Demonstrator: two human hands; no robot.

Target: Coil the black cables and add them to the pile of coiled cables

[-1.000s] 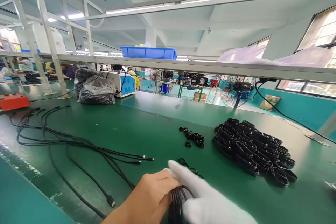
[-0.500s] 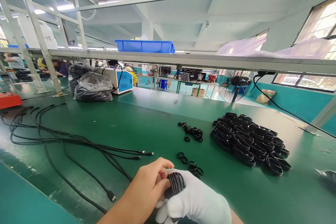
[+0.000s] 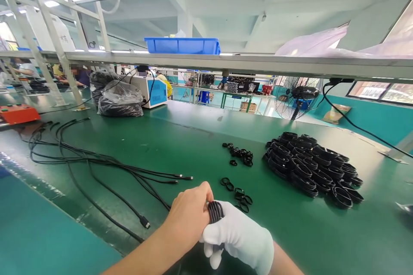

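Observation:
A tightly coiled black cable [image 3: 216, 211] is between my two hands at the lower middle of the view. My right hand [image 3: 237, 234], in a white glove, wraps around it from the right. My left hand [image 3: 191, 209], bare, presses its bent fingers against the coil's left side; its fingertips are partly hidden. Just beyond, small black rings [image 3: 240, 197] lie loose, with a second cluster of small black rings [image 3: 241, 154] farther back. Several straight black cables [image 3: 109, 165] with plugs stretch across the table to the left.
On the right sits a large pile of coiled black cables [image 3: 309, 165]. Bagged goods [image 3: 119, 99], a white-and-blue machine [image 3: 157, 91] and a red box [image 3: 19, 114] stand at the back left. A shelf [image 3: 190, 61] with a blue bin [image 3: 182, 46] crosses above the green table [image 3: 155, 137].
My left hand has turned further over the coil, hiding its thumb. The coil is tilted slightly differently in my right hand. The whole view has shifted a little as the head moved.

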